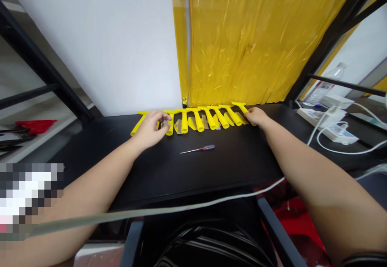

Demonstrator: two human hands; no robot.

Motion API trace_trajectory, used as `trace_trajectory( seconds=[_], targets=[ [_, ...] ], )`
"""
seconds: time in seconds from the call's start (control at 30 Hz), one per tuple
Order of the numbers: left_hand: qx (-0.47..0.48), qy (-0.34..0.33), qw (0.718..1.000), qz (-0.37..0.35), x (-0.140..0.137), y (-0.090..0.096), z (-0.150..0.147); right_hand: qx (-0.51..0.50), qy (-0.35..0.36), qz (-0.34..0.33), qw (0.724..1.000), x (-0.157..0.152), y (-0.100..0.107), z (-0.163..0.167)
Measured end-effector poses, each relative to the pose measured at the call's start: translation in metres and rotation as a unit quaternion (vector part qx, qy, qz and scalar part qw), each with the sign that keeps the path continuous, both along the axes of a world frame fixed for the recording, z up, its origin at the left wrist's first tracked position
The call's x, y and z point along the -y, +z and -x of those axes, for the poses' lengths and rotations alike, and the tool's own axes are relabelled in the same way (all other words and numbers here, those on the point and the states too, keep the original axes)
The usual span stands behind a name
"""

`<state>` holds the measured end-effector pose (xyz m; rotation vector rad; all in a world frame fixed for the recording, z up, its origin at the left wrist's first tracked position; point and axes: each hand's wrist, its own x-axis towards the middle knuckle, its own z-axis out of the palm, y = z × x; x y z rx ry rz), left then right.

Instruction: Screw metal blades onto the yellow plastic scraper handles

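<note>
Several yellow T-shaped plastic handles lie side by side in a row on the black table, crossbars toward the back and hollow round ends toward me. Small clear packets with brown card are tucked between them. My left hand is over the left end of the row, fingers curved and apart from the thumb, nothing visible between them. At the right end, my right hand has its fingers closed on the last yellow handle. A screwdriver with a purple transparent grip lies in front of the row.
Behind the row stand a white panel and yellow plastic sheeting. On the right are a white power strip with cables and a clear bottle. A pale cable crosses before the table's front edge. Black frame posts flank the table.
</note>
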<state>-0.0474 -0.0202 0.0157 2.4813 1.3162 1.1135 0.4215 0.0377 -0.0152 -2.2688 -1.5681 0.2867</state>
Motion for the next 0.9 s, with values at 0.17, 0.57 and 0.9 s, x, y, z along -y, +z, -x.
trace_trajectory(
  seconds=[0.17,0.57,0.9],
  targets=[
    [-0.003,0.026,1.0,0.012,-0.013,-0.001,0.011,0.015,-0.003,-0.003,1.0,-0.007,-0.004,0.003],
    [-0.022,0.032,0.999,0.03,-0.014,-0.003,0.012,0.037,0.006,-0.031,0.999,-0.011,-0.012,-0.002],
    [-0.035,0.045,0.997,0.053,-0.01,-0.003,0.01,0.05,-0.008,-0.06,0.997,-0.008,-0.018,-0.002]
  ],
)
